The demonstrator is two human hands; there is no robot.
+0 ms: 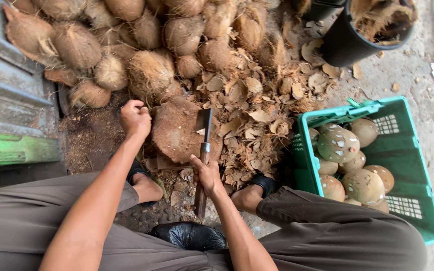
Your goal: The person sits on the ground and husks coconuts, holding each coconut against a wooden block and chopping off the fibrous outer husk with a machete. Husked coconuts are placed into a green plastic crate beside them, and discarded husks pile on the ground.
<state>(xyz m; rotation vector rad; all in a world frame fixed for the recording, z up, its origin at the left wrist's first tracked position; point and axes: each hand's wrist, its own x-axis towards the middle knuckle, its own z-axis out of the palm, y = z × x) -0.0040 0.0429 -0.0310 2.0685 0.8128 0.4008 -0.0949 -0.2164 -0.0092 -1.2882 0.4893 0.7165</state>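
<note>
My right hand (207,174) grips the wooden handle of a cleaver (204,125), whose blade rests on a round wooden chopping block (177,131) on the ground between my knees. To the left of the block, my left hand (135,119) is closed in a fist, with nothing visible in it. A pile of brown husked coconuts (149,70) lies just beyond the block. Husk and shell chips (257,115) are scattered around it.
A green plastic crate (418,165) at the right holds several peeled pale coconuts (338,145). A black bucket (347,42) with husk fibre stands at the upper right. Grey corrugated sheet and a green board (11,148) lie at the left. My sandalled feet flank the block.
</note>
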